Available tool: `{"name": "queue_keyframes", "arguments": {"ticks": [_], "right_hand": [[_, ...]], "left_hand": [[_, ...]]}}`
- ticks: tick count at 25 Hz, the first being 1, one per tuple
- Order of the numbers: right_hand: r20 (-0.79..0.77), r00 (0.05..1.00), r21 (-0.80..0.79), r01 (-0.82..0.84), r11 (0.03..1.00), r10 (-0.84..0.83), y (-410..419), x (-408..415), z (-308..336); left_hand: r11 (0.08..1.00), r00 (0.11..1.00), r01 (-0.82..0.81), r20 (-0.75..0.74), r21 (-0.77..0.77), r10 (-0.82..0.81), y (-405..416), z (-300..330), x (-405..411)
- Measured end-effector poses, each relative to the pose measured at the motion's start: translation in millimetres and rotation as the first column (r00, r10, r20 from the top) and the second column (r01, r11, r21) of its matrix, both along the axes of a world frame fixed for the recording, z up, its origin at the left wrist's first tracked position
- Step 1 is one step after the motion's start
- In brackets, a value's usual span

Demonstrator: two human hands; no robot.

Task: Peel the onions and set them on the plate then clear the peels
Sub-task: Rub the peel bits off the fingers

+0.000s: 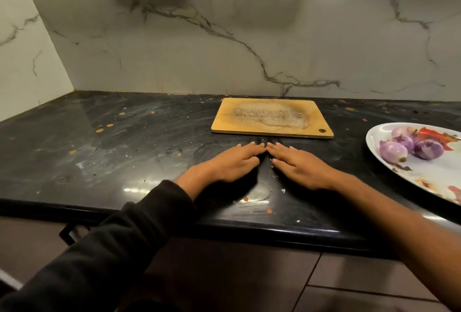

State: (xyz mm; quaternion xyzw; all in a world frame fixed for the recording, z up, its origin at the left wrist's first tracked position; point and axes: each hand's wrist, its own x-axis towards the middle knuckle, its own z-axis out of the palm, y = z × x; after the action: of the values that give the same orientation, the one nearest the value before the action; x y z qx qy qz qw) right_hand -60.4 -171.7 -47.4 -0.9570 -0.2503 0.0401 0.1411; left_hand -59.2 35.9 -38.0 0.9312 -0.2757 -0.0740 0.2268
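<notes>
head view, left hand: my left hand [230, 162] lies flat on the dark desk [112, 152], fingers [252, 147] straight and released, grasping nothing.
head view, right hand: my right hand [299, 167] mirrors it, fingers [279, 148] straight and released, tips nearly meeting the left ones just in front of the cutting board [272, 118].
head view, onions: the peeled onions [409, 145] sit clustered on the white plate [374, 144] at the right edge of the view, well apart from both hands; i count about four, though the far ones overlap.
head view, peels: i see only small pale flecks [283, 190] on the desk between and below my hands; the board looks bare apart from its worn patch. a red shape on the plate beside the onions could be print or peel, i cannot tell.
stage, my guess: peeling and plating look done; what is left is at most a sweep of the last crumbs.
handling, onions: i judge them firm, smooth and a bit slick without skin, round enough to roll on the shallow plate; best cupped from the sides.
handling, flecks: i expect them to be papery, near weightless and clingy; too small to pinch, so i would gather them with a flat palm toward the desk edge.
risk: a quick sweep may scatter them to the floor.
</notes>
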Motion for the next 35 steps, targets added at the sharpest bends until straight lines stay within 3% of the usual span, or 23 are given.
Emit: {"name": "queue_keyframes", "arguments": {"ticks": [4,9,10,12,15,18,21,24,26,30,32,35], "right_hand": [[-0.012,1.0,0.001,-0.012,1.0,0.012,1,-35,1],[-0.091,0.994,0.063,-0.052,0.997,0.058,-11,-81,15],[-0.093,0.996,0.078,-0.004,0.997,0.011,-17,-82,16],[-0.082,0.984,-0.01,0.156,0.988,-0.157,-24,-80,13],[-0.034,0.956,-0.165,0.282,0.945,-0.291,-10,-77,-1],[0.003,0.963,-0.136,0.269,0.954,-0.271,13,-82,-3],[-0.003,0.988,-0.137,0.155,0.978,-0.157,31,-90,-1],[0.003,0.998,-0.012,0.069,0.998,-0.069,38,-98,7],[0.034,0.997,0.05,-0.072,0.996,0.07,34,-105,14],[0.07,0.913,-0.177,-0.386,0.905,0.403,40,-121,3],[0.084,0.902,-0.291,-0.384,0.876,0.423,41,-114,-4],[0.057,0.95,-0.311,-0.276,0.91,0.308,37,-85,2]], "left_hand": [[0.999,0.999,0.031,0.018,0.009,-0.031,-1,-3,-33],[0.984,0.997,0.072,0.037,-0.164,-0.067,10,4,-75],[0.99,0.997,0.012,0.074,-0.142,-0.001,14,4,-78],[0.987,0.982,-0.157,0.112,0.039,0.152,20,-2,-79],[0.949,0.972,-0.223,0.119,0.225,0.2,10,-12,-84],[0.968,0.974,-0.218,0.086,0.125,0.209,-6,-12,-84],[0.952,0.955,-0.291,0.027,-0.094,0.294,-6,-8,-79],[0.902,0.941,-0.334,-0.04,-0.272,0.336,2,-7,-76],[0.873,0.94,-0.339,-0.088,-0.351,0.33,7,-6,-72],[0.739,0.923,-0.382,-0.184,-0.554,0.339,19,-6,-62],[0.717,0.923,-0.383,-0.199,-0.582,0.33,20,-6,-62],[0.742,0.928,-0.367,-0.163,-0.561,0.335,18,-8,-62]]}}
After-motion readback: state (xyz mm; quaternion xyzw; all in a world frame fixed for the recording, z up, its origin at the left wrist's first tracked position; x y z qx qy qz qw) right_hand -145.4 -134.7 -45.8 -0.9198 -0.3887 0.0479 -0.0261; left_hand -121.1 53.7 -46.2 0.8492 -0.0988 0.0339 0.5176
